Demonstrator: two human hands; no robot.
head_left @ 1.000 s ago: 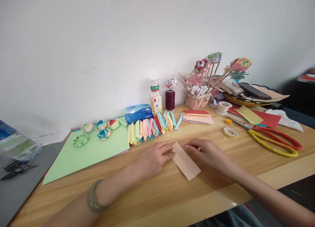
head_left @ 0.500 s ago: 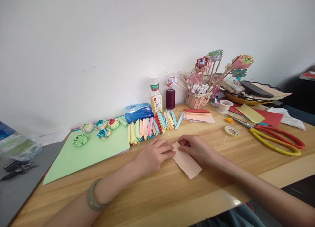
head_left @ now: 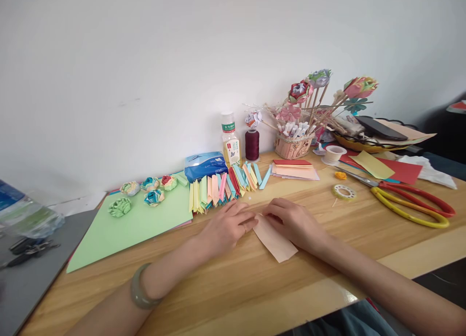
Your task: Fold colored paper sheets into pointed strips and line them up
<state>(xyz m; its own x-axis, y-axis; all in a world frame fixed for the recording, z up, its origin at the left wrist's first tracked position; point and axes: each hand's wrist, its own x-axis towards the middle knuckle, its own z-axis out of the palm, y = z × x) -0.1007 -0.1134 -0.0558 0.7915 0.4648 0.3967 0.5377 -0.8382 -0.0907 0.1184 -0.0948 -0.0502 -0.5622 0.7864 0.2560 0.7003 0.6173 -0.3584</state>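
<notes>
A pale pink rectangle of paper (head_left: 276,241) lies slantwise on the wooden table, its near end flat. Both hands are at its far end. My left hand (head_left: 228,225) has its bent fingers against the far left edge. My right hand (head_left: 294,222) is closed at the far right edge, fingers curled over the paper; its fingertips are partly hidden. Just beyond the hands stand folded paper pieces (head_left: 214,190) in several colours, packed in a row.
On a green sheet (head_left: 145,234) at left sit several paper flowers (head_left: 154,197). Behind are a tissue pack (head_left: 206,166), a bottle (head_left: 230,144), a thread spool (head_left: 252,145) and stacked paper slips (head_left: 294,171). Large scissors (head_left: 407,200) and a tape roll (head_left: 344,192) lie at right.
My right hand's fingers have closed in lower over the paper's far end. My left hand has barely moved. The view has shifted slightly.
</notes>
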